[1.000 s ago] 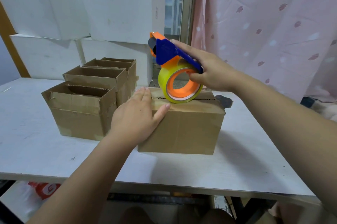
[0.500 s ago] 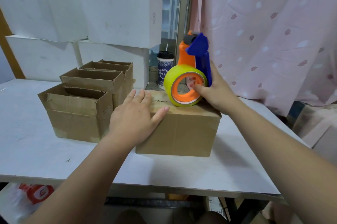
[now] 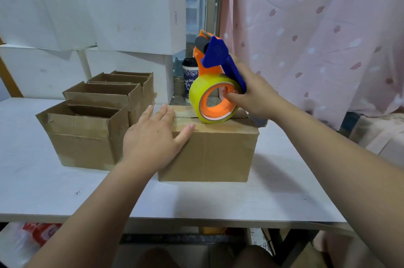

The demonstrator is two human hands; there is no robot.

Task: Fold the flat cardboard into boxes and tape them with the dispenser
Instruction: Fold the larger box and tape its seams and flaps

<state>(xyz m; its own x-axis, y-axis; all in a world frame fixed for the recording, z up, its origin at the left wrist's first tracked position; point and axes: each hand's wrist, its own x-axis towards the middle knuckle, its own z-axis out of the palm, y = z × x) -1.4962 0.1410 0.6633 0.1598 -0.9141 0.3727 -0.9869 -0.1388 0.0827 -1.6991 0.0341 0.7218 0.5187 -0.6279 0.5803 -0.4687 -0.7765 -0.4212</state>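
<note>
Tilted leftward, tape dispenser (image 3: 207, 84) stays in right hand's (image 3: 258, 97) grip on box (image 3: 209, 152); left hand (image 3: 150, 141) presses flat.

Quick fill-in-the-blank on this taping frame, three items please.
1. The right hand holds the tape dispenser, whose roll is ____, on the closed box.
2. The left hand rests flat on the same ____.
3. The other boxes beside it have ____ tops.
Missing: yellow; box; open.

Left hand (image 3: 150, 143) flat on box (image 3: 209, 149), right hand (image 3: 255, 95) around dispenser (image 3: 215, 84).
</note>
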